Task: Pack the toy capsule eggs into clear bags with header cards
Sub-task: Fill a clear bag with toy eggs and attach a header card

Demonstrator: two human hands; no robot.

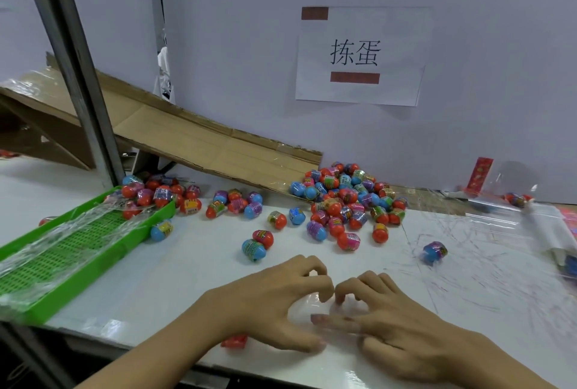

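While both hands pinch a clear bag, eggs scattered beyond — green tray left

Small packing/sorting station in a workshop or factory. White scuffed worktop, cardboard chute sloping down from 10 o'clock, heaps of capsule eggs at 12 o'clock, green plastic tray at 9 o'clock, printed paper sign taped on partition wall, roll of clear bags at 3 o'clock.

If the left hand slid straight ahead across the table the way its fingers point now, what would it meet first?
Probably the right hand's fingertips, almost touching over the clear plastic bag. The left hand points right and slightly away; depth is uncertain.
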